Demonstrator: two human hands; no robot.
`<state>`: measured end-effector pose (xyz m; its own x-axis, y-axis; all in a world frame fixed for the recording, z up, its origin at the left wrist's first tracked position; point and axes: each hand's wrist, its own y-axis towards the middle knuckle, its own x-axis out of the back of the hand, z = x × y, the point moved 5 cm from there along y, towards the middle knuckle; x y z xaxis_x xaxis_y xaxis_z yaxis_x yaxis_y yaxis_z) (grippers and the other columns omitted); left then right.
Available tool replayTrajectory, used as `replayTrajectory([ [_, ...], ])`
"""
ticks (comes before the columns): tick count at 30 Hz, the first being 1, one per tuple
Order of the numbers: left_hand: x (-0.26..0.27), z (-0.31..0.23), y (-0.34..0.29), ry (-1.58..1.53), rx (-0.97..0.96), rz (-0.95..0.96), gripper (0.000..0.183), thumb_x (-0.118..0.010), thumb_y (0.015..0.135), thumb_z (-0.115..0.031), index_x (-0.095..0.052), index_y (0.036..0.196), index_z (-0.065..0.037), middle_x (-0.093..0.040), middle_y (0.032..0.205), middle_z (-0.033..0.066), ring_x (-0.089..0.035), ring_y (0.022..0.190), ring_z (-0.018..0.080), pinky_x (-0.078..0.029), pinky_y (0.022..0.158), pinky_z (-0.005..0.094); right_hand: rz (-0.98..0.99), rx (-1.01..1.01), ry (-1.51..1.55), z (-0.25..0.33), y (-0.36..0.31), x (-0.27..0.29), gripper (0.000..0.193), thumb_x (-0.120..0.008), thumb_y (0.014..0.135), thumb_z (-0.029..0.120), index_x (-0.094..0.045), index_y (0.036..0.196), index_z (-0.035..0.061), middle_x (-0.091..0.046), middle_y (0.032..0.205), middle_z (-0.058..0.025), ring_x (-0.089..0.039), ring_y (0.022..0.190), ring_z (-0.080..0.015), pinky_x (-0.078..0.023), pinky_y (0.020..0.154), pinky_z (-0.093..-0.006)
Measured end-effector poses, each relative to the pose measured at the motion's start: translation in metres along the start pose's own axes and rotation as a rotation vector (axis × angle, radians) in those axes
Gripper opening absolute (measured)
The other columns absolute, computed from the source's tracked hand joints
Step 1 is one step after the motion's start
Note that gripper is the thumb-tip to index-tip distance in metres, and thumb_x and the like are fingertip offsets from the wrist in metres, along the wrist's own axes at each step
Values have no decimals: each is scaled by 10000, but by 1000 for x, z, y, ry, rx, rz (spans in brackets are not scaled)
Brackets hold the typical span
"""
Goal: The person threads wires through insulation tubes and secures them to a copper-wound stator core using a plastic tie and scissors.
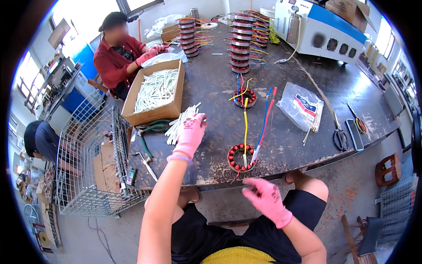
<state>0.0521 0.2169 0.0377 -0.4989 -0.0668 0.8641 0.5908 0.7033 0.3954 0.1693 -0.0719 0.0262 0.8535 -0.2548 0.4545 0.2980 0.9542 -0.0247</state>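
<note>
My left hand [192, 132], in a pink glove, reaches to a loose pile of thin white sleeves [175, 131]. Its fingers are bent together at the pile's right side; what they hold, if anything, is hidden. My right hand [269, 200], gloved in pink too, hangs over my lap just off the table edge, fingers apart and holding nothing. Between the hands a ring-shaped stator [230, 159] with red coils lies at the front edge. Yellow, blue and red wires [265, 119] rise from it, with white sleeves around their lower ends.
A cardboard box [154, 113] of white sleeves stands beyond the pile, near green-handled pliers [145, 147]. Another stator [250, 102] lies before tall stator stacks [241, 46]. At right are a plastic bag [295, 105], scissors [339, 138] and a phone [354, 134]. A co-worker [118, 57] sits far left.
</note>
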Motion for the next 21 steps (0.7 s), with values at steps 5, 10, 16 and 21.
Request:
replayTrajectory([
  [5,-37,9,15,396,175,192,133,-578,908,-169,-629,1004,-92,-694,936,164,-688,910,344,-535,779,468,15,230,-61,13,-10,-3,243,-672,889,211,-656,1098,88,-663,883,-108,-663,767,-297,-521,662,-377],
  [10,-20,15,16,155,234,144,289,-701,833,-205,-631,1089,-90,-700,992,150,-674,926,339,-527,801,429,53,246,-28,13,-20,-3,246,-653,903,209,-649,1116,87,-669,911,-120,-661,769,-293,-521,671,-374],
  [16,46,-82,-78,-992,463,432,326,-622,865,-62,-628,1191,-52,-587,823,-51,-464,620,9,-374,523,180,139,-151,415,3,-22,-2,289,-629,944,198,-644,1191,48,-691,896,-55,-638,734,-134,-487,627,-272],
  [21,43,-112,-165,-1415,674,576,232,-680,880,-86,-622,1096,-27,-597,825,-35,-443,592,-2,-333,494,162,311,-326,778,8,-22,-52,236,-616,975,240,-666,1083,37,-681,864,7,-594,699,-39,-449,584,-196],
])
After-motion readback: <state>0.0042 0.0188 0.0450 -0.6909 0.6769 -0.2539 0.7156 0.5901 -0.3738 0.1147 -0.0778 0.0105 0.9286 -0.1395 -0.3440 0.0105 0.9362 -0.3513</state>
